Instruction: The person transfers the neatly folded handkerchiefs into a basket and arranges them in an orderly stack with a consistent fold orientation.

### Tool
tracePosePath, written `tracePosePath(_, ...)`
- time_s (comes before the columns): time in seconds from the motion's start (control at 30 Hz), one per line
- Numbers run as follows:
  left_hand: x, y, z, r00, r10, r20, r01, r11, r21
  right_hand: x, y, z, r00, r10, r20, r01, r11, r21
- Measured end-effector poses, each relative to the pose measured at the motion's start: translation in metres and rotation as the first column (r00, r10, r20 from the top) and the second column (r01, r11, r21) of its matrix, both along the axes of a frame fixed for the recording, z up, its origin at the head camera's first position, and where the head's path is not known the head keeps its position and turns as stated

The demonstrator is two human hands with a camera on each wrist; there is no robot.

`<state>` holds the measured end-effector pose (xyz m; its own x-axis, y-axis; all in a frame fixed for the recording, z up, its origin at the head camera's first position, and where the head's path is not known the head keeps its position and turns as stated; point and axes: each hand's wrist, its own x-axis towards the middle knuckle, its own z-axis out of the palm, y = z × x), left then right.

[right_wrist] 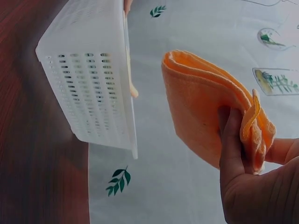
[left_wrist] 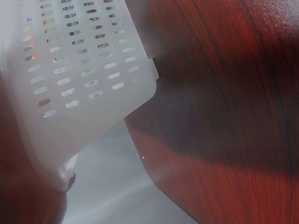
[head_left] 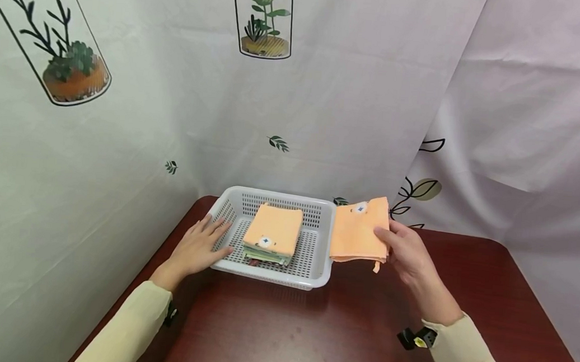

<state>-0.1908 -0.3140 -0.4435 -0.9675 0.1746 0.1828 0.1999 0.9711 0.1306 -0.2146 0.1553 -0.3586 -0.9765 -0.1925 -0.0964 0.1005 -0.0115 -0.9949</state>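
My right hand (head_left: 408,251) pinches a folded orange towel (head_left: 359,231) by its right edge, thumb on top. The towel carries a small white bear-like print and a hanging loop, and it is held up just right of the white plastic basket (head_left: 321,273). In the right wrist view the folded towel (right_wrist: 201,102) is gripped between thumb and fingers. My left hand (head_left: 201,248) rests on the basket's left rim with its fingers spread. Inside the basket lies a stack with another folded orange towel (head_left: 274,227) on top and green folded cloths (head_left: 267,255) under it.
The basket stands on a dark red wooden table (head_left: 279,337) near its back edge. A pale curtain (head_left: 326,94) printed with plants hangs right behind and to the left. In the left wrist view the basket's slotted wall (left_wrist: 93,60) fills the upper left.
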Motion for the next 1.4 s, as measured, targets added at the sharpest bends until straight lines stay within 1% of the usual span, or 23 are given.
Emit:
tracePosePath(0.13,0.0,0.001,0.001,1.0,0.002,0.008,-0.002,1.0,0.0,-0.001,-0.005,-0.002,1.0,0.0,0.006,0.0,1.0,-0.019)
tracePosePath(0.47,0.001,0.001,0.0,1.0,-0.007,-0.012,0.007,1.0,0.012,-0.007,-0.019,-0.009,1.0,-0.003,0.019,0.004,0.999,-0.042)
tracePosePath(0.7,0.002,0.002,0.0,1.0,-0.003,-0.001,0.003,1.0,0.018,-0.008,-0.028,-0.011,0.999,-0.007,0.038,0.009,0.998,-0.06)
tracePosePath(0.93,0.0,0.002,0.0,1.0,-0.006,-0.011,0.006,1.0,0.006,-0.011,-0.036,-0.011,0.999,-0.025,0.048,0.028,0.997,-0.066)
tracePosePath(1.17,0.0,0.001,0.001,1.0,0.0,-0.006,0.0,1.0,0.003,-0.013,-0.044,-0.014,0.999,-0.011,0.049,0.017,0.994,-0.109)
tracePosePath(1.4,0.0,0.0,0.0,1.0,-0.003,-0.006,0.003,1.0,0.004,-0.016,-0.055,-0.015,0.998,-0.022,0.056,0.03,0.987,-0.157)
